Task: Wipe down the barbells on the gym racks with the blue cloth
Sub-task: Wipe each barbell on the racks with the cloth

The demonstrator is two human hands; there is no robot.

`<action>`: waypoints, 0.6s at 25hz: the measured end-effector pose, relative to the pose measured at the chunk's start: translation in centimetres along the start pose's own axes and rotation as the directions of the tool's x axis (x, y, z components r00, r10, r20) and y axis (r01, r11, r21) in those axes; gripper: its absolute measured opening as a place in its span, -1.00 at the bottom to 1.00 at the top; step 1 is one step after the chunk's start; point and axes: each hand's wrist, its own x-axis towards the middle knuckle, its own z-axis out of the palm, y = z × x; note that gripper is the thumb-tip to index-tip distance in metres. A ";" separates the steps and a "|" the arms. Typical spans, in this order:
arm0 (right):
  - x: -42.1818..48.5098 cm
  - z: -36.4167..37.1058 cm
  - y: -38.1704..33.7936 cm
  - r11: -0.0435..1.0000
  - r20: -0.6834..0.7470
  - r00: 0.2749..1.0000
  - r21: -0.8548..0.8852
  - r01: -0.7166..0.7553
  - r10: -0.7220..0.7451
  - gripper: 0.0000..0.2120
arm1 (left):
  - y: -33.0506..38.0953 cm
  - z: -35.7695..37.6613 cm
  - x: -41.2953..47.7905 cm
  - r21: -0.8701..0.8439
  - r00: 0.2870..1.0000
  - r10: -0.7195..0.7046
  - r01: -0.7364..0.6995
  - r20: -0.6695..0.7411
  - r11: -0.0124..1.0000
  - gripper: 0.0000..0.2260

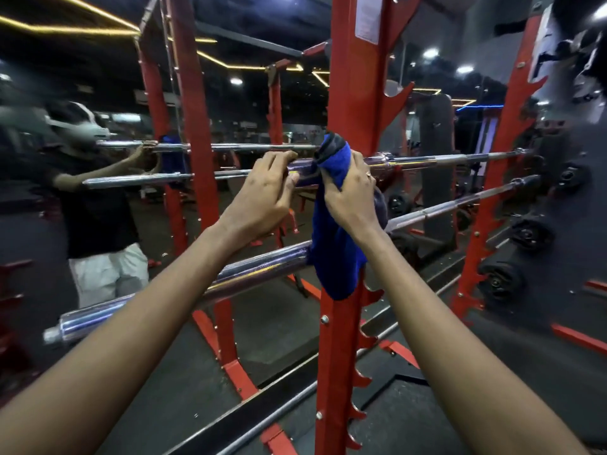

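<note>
Two chrome barbells lie across the hooks of a red rack upright. The upper barbell runs at chest height. My left hand grips its thick sleeve just left of the upright, fingers curled over the top. My right hand grips the blue cloth, bunched around the same bar next to the upright; the cloth's loose end hangs down over the lower barbell. The bar under the cloth is hidden.
A mirror wall straight ahead reflects the rack, bars and a person. A second red upright stands at the right, carrying the bars' far ends. Black weight plates hang on a wall at the right. A floor rail runs below.
</note>
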 end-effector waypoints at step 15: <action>3.3 1.7 3.6 0.981 -0.132 0.972 -0.008 0.194 -0.194 -0.62 | -0.2 2.7 0.3 -0.061 0.972 -0.076 0.064 -0.220 0.996 -0.76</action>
